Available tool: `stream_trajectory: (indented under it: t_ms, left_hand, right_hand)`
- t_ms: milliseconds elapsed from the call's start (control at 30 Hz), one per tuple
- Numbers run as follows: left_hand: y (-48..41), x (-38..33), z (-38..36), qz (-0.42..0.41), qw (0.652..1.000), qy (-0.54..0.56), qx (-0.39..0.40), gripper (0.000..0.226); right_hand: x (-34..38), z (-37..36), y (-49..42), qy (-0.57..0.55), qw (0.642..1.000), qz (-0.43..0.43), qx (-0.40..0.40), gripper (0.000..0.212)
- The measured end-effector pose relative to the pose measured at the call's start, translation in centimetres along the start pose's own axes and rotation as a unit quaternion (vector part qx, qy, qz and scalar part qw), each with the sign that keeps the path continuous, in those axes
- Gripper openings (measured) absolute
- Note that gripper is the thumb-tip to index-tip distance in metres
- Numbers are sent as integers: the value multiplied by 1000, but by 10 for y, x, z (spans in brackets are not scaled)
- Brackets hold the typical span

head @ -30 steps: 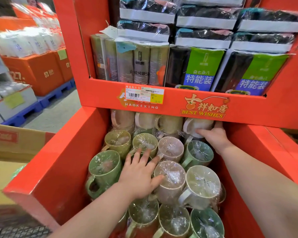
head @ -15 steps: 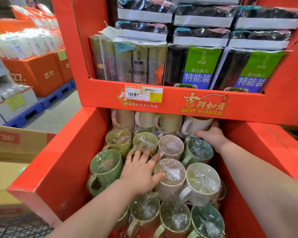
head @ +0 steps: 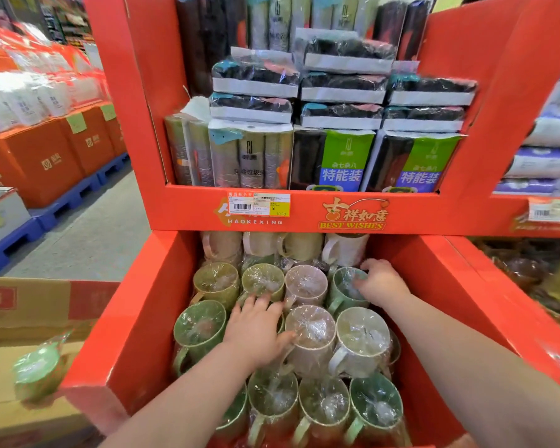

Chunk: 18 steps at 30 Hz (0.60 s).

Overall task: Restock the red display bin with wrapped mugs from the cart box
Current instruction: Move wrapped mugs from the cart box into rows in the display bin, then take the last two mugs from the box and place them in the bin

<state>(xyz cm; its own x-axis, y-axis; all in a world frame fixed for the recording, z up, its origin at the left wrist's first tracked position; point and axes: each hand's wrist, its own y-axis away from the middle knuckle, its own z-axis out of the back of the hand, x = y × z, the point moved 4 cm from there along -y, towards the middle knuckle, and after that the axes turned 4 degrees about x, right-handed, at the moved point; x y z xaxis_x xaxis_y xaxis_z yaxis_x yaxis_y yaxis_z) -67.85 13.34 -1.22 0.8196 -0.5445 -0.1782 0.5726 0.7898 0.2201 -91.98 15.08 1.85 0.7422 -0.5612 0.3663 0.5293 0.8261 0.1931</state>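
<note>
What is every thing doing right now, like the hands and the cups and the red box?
left hand: open, flat on the middle mugs.
right hand: touching a dark green mug at the back; grip unclear.
wrapped mugs: upright, mouths sealed with plastic.
red display bin: nearly full.
cart box: open, a green wrapped mug showing in it.
</note>
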Motion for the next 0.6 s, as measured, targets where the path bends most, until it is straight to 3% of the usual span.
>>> stream_trajectory:
  t_ms: [100, 167, 600]
  left_hand:
    - [7, 4, 5, -14, 1000, -8, -16, 63]
    - [11, 6, 8, -24, 999, -10, -25, 60]
    - [63, 10, 8, -74, 995, -32, -58, 56]
  right_hand:
    - [16, -7, 29, 157, 984, 79, -7, 40]
    - [26, -13, 45, 198, 975, 100, -5, 39]
    - [46, -38, 129, 244, 961, 133, 11, 41]
